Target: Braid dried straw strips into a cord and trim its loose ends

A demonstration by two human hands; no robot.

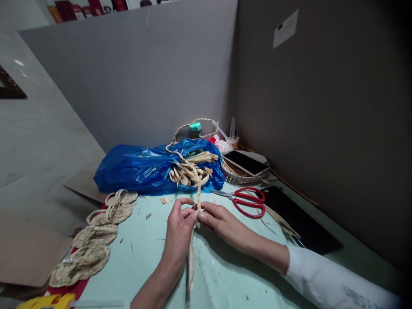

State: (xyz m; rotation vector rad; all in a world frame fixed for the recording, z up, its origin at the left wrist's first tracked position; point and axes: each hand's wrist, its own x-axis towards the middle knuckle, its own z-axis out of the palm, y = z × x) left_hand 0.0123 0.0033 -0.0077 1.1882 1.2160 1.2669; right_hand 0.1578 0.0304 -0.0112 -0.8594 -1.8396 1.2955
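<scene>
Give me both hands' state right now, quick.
Left hand: closed, pinching the pale braid near its lower end.
Right hand: closed, pinching the same braid, thumb beside the left thumb.

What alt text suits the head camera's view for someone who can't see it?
A person's left hand and right hand pinch a straw-coloured braid over a pale green table. Behind them lies a blue bag with dry strips at its mouth; red-handled scissors lie to the right, woven coils to the left.
</scene>
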